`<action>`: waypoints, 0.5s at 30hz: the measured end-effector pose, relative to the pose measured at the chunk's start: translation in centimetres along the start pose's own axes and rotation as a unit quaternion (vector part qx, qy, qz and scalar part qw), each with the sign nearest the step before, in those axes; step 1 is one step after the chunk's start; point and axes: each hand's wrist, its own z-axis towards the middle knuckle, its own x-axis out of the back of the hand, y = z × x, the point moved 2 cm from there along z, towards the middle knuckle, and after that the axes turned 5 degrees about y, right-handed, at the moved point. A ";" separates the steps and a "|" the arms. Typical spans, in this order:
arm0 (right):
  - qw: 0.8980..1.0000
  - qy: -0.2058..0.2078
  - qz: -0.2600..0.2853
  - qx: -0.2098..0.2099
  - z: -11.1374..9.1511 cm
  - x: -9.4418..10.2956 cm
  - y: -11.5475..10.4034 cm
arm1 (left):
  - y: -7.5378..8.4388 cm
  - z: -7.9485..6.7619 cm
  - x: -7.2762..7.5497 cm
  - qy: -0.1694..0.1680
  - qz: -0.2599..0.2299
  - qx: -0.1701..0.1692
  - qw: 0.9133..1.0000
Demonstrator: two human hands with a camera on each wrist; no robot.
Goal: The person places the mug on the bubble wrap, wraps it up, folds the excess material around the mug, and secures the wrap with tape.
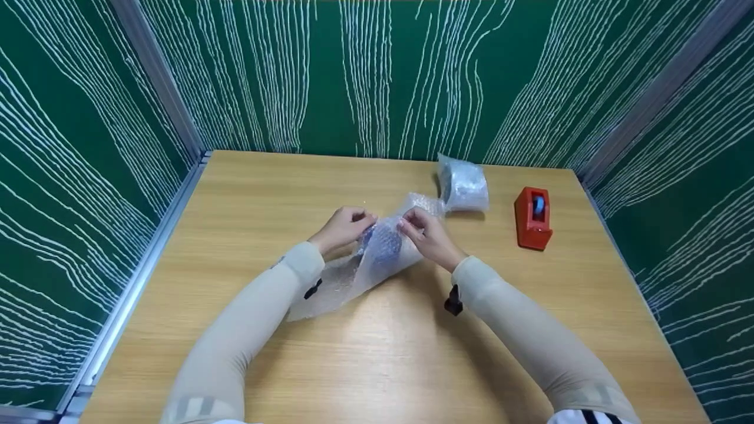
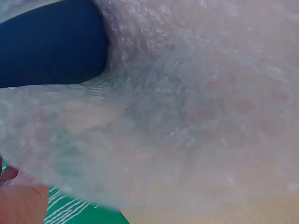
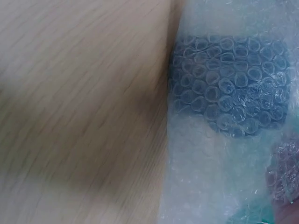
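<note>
A sheet of bubble wrap (image 1: 330, 288) lies slantwise at the middle of the table, folded over a dark blue object. That object (image 2: 51, 44) looks smooth with a rounded end in the left wrist view; its kind cannot be told. Through the bubbles its blue shape shows again in the right wrist view. My left hand (image 1: 344, 228) pinches the wrap near the far left side of the object. On the other side, my right hand (image 1: 431, 238) pinches the wrap's upper edge between thumb and fingers. The folded layer partly hides the object.
The wrap runs back to a roll of bubble wrap (image 1: 468, 188) near the table's far edge. A red tape dispenser (image 1: 533, 219) with a blue core stands at the right. Green walls with white lines (image 1: 324, 76) border the wooden table (image 1: 377, 365).
</note>
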 end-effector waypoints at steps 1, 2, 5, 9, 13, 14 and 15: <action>1.000 0.002 0.003 -0.003 0.1 -0.1 0.0 | 0.1 -0.1 0.1 -0.004 -0.005 -0.001 1.000; 1.000 0.004 0.004 -0.005 0.1 -0.1 0.0 | 0.2 -0.2 0.3 -0.010 -0.008 -0.003 1.000; 1.000 0.012 0.007 -0.015 0.3 -0.3 0.1 | 0.5 -0.5 0.7 -0.033 -0.006 -0.008 0.999; 0.999 0.018 0.009 -0.029 0.6 -0.6 0.2 | 1.0 -0.8 1.5 -0.061 0.009 -0.008 0.998; 0.999 0.019 0.003 -0.037 0.8 -0.7 0.2 | 1.4 -1.2 2.0 -0.075 0.025 -0.015 0.997; 0.999 0.019 0.003 -0.038 0.8 -0.7 0.2 | 1.4 -1.3 2.0 -0.074 0.029 -0.017 0.997; 0.999 0.019 0.005 -0.039 0.9 -0.7 0.2 | 1.4 -1.3 2.1 -0.071 0.032 -0.020 0.997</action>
